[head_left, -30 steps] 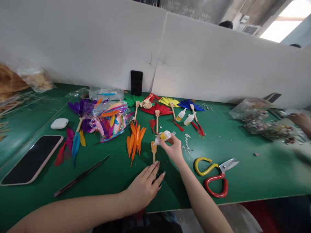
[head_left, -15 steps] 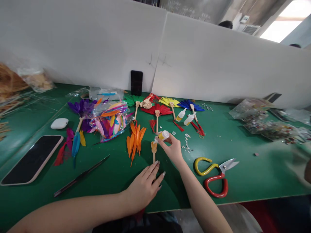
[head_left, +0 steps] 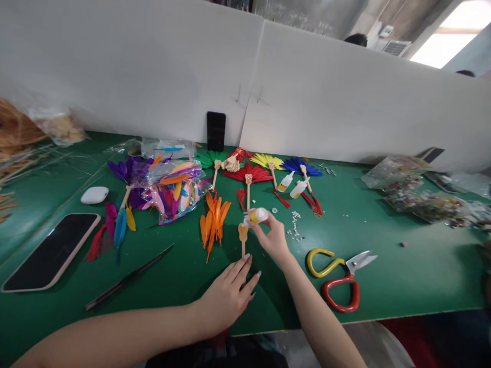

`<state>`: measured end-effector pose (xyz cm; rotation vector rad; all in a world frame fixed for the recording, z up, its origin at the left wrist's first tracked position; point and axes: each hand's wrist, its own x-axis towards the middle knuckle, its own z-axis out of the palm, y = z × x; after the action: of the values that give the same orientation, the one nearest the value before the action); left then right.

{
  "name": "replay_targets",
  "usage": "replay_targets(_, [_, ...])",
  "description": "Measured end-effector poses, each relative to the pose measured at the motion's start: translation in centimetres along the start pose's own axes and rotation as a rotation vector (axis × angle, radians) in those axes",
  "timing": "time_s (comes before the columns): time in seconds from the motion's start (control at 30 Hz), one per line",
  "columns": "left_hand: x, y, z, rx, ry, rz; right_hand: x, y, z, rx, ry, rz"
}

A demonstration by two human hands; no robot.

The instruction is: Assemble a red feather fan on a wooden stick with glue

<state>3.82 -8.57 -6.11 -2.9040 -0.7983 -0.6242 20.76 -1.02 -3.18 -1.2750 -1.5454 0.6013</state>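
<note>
A small wooden fan handle [head_left: 243, 241] with a wider carved top lies upright-facing on the green table. My left hand [head_left: 229, 289] rests flat with fingers stretched out, its fingertips at the lower end of the handle. In my right hand [head_left: 273, 236] is a glue bottle [head_left: 258, 215] with a yellow label, pinched and tipped so its nozzle is at the handle's top. Whether glue is flowing I cannot make out. Left of the handle lies a bunch of orange feathers [head_left: 213, 220]. Small white beads [head_left: 295, 225] are scattered to the right of my right hand.
Feather fans in red [head_left: 249, 176], yellow [head_left: 269, 163], blue [head_left: 303, 167] and purple [head_left: 128, 171] lie behind. Two more glue bottles [head_left: 299, 188] are near them. Scissors [head_left: 353, 263] lie right, tweezers [head_left: 128, 278] and a phone [head_left: 51, 253] left. A white partition [head_left: 337, 102] stands at the back.
The glue bottle in my right hand has shifted and tipped very slightly at the handle's top. My left hand has stayed in place.
</note>
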Motion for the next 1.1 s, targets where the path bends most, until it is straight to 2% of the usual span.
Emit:
replay_targets(0.07, [0.0, 0.0, -0.1, 0.006, -0.007, 0.001, 0.0, -0.2, 0.0, 0.003, -0.038, 0.004])
replay_targets(0.17, [0.1, 0.0, -0.3, 0.007, -0.029, 0.007, 0.1, -0.4, -0.1, 0.042, 0.076, -0.001])
replay_targets(0.3, [0.1, -0.1, -0.4, 0.008, -0.040, 0.012, 0.0, -0.6, 0.0, -0.060, -0.004, 0.007])
replay_targets(0.4, [0.1, -0.1, -0.4, 0.013, -0.031, 0.010, -0.1, -0.6, 0.2, -0.096, 0.034, 0.007])
replay_targets(0.7, [0.2, -0.2, -0.6, -0.033, -0.068, 0.015, -0.1, -0.5, 0.3, -0.084, 0.027, 0.039])
replay_targets(0.8, [0.4, -0.6, -1.1, -0.093, -0.056, 0.035, 0.1, -0.5, 0.2, -0.037, 0.084, 0.034])
replay_targets(0.9, [1.1, -1.8, -2.4, -0.183, -0.003, 0.052, 0.1, -0.2, 0.3, 0.097, 0.109, 0.063])
replay_targets(0.97, [2.2, -3.2, -3.7, -0.244, 0.100, 0.014, 0.1, 0.0, 0.4, 0.192, 0.087, 0.096])
replay_targets(1.03, [3.7, -5.0, -4.9, -0.305, 0.222, -0.086, 0.1, 0.1, 0.5, 0.240, 0.060, 0.103])
replay_targets(1.1, [5.5, -6.8, -5.8, -0.368, 0.270, -0.259, 0.2, 0.1, 0.6, 0.257, 0.028, 0.088])
